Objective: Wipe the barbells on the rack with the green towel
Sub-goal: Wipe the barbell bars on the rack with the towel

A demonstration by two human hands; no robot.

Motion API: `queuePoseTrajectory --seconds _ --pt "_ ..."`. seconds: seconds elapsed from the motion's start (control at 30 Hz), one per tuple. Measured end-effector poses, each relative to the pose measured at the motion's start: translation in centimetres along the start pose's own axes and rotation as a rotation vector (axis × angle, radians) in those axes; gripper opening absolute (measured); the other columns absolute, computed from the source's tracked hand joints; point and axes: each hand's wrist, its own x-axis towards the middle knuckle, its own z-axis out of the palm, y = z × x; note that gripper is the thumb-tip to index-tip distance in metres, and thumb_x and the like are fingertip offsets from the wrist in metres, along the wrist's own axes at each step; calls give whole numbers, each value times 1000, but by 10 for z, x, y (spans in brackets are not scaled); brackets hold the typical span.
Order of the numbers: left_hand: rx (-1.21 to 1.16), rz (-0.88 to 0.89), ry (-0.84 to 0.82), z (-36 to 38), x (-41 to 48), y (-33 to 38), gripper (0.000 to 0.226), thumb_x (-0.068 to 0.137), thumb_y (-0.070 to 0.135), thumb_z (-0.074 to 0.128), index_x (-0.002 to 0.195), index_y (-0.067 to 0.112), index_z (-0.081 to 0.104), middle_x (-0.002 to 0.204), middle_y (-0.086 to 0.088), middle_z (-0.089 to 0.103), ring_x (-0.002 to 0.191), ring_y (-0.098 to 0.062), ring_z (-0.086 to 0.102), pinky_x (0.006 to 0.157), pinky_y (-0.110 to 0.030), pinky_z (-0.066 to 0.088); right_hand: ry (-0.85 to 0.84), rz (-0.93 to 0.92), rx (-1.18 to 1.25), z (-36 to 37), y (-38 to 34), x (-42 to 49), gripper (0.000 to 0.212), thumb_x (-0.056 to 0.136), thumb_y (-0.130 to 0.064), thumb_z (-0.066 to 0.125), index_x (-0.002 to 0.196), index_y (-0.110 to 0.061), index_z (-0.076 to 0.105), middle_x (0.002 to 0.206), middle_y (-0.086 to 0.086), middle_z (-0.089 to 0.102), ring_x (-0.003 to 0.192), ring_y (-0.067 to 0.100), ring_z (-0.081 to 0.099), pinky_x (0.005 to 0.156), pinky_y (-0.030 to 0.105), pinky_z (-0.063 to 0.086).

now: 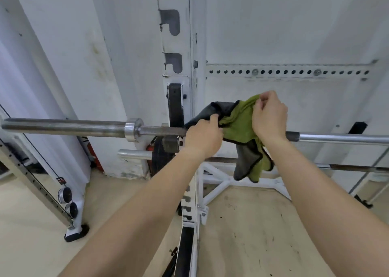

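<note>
A steel barbell (65,127) lies across the white rack (179,70) at chest height, running left to right. A green towel (237,125) with a grey back and black hem is draped over the bar just right of the rack upright, its end hanging below. My left hand (203,137) grips the towel's grey side at the bar. My right hand (269,116) pinches the towel's upper green edge above the bar. A second, lower barbell (355,167) runs behind the hanging towel.
The rack's black hook pad (175,106) stands just left of my left hand. A short steel peg (134,153) and black plates (159,158) sit below. Another rack frame (42,188) leans at the left. A perforated strip (288,72) crosses the white wall.
</note>
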Motion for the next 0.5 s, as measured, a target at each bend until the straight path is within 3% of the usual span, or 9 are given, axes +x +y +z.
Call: queuePoseTrajectory --seconds 0.07,0.13,0.2,0.3,0.43,0.5 --pt "110 30 0 6 1 4 41 104 39 31 128 12 50 102 -12 70 91 -34 63 79 -41 42 -352 -146 -180 7 14 -14 34 103 -27 44 132 -11 52 103 11 69 97 33 64 80 39 48" --pt "184 29 45 6 4 -3 47 101 51 29 106 17 62 88 -5 71 84 -30 66 86 -42 44 -548 -376 -401 12 29 -27 52 99 -43 47 144 -19 43 117 8 66 104 31 63 84 41 48" --pt "183 19 94 4 4 -11 49 99 55 34 102 17 65 89 -3 70 82 -28 66 81 -39 46 -547 -546 -544 16 38 -29 65 91 -55 51 147 -23 41 128 7 59 111 30 58 86 42 48" --pt "12 35 -4 5 7 -12 41 103 48 35 121 20 59 103 -1 69 90 -25 65 73 -38 50 -487 -675 -593 28 36 -30 71 85 -54 59 144 -17 43 123 9 58 108 31 58 82 43 50" --pt "114 89 -71 18 16 2 44 105 49 21 90 21 51 83 -1 63 79 -27 63 69 -40 49 -375 -723 -518 28 53 -31 64 80 -40 71 134 -11 52 113 9 63 96 30 61 78 41 50" --pt "172 145 -73 27 23 17 50 103 51 16 100 18 53 91 -3 64 83 -28 63 71 -40 46 -308 -771 -543 17 77 -28 66 81 -35 70 137 -7 50 115 9 63 97 30 61 84 41 50"
